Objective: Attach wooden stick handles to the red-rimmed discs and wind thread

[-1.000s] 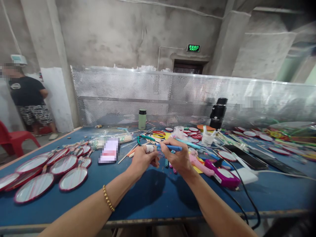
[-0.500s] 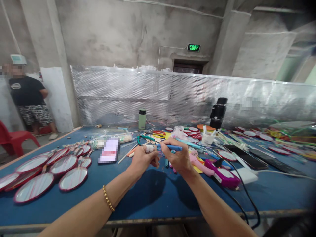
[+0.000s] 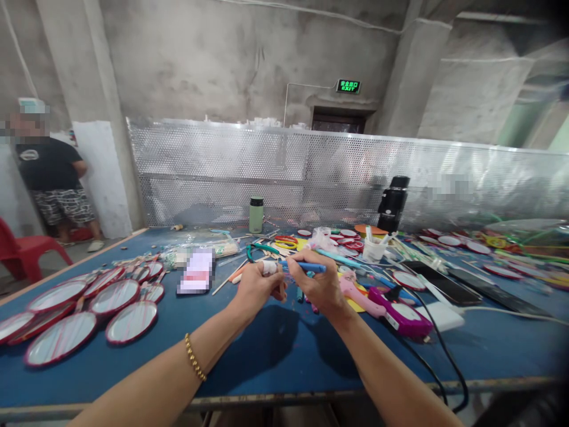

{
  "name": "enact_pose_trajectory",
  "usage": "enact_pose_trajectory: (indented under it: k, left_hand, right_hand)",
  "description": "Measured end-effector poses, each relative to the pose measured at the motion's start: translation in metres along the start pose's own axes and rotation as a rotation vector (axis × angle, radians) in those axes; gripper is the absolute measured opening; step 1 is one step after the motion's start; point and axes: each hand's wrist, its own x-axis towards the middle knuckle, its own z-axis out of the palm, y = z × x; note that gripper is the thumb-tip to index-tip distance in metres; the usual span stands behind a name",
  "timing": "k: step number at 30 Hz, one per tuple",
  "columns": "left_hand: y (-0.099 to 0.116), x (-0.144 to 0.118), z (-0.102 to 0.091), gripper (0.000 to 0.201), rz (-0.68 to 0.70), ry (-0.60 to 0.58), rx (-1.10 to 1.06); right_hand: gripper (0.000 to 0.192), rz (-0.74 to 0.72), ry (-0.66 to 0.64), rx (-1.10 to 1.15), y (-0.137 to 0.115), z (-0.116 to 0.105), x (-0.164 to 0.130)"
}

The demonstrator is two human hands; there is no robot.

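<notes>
My right hand (image 3: pixel 317 281) grips a blue pen (image 3: pixel 313 267), held nearly level with its tip pointing left toward my left hand. My left hand (image 3: pixel 255 286) is closed, with a white wrap (image 3: pixel 269 268) showing round a finger. Whatever it pinches is too small or hidden to make out. The two hands are close together above the blue table (image 3: pixel 262 362), a small gap between them. Just behind them lie green-handled pliers (image 3: pixel 260 249) and small colourful pieces. Beside my right hand lies a pink glue gun (image 3: pixel 362 296).
Red-rimmed round discs (image 3: pixel 132 322) are piled at left, near a lit phone (image 3: pixel 196 271). A purple device (image 3: pixel 402 314), black cables (image 3: pixel 448 365) and a dark phone (image 3: pixel 442 281) lie at right. Behind stand a green bottle (image 3: pixel 256 214) and a black flask (image 3: pixel 393 204). A person (image 3: pixel 48 172) stands far left.
The blue pen has shifted slightly left and a little lower with my right hand's fingers. My left hand stays almost still.
</notes>
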Motion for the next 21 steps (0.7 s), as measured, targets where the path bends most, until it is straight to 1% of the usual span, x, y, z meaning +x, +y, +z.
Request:
enact_pose_trajectory:
  k: [5, 11, 18, 21]
  left_hand:
    - [-0.0008, 0.0001, 0.0001, 0.028, -0.003, 0.005, 0.000]
    - [-0.0006, 0.0004, -0.0002, 0.027, 0.004, 0.006, 0.009]
    - [0.0001, -0.0005, 0.0000, 0.027, -0.003, 0.005, -0.003]
    - [0.0001, -0.0004, 0.0002, 0.028, -0.003, 0.005, -0.004]
  right_hand:
    - [0.020, 0.014, 0.020, -0.005, -0.0016, -0.0012, 0.0007]
    - [0.019, 0.003, -0.002, -0.004, -0.0015, 0.0000, 0.0011]
    - [0.021, 0.004, 0.042, -0.007, -0.0025, 0.0000, 0.0016]
    - [0.020, -0.005, 0.043, -0.013, -0.0014, 0.0005, 0.0011]
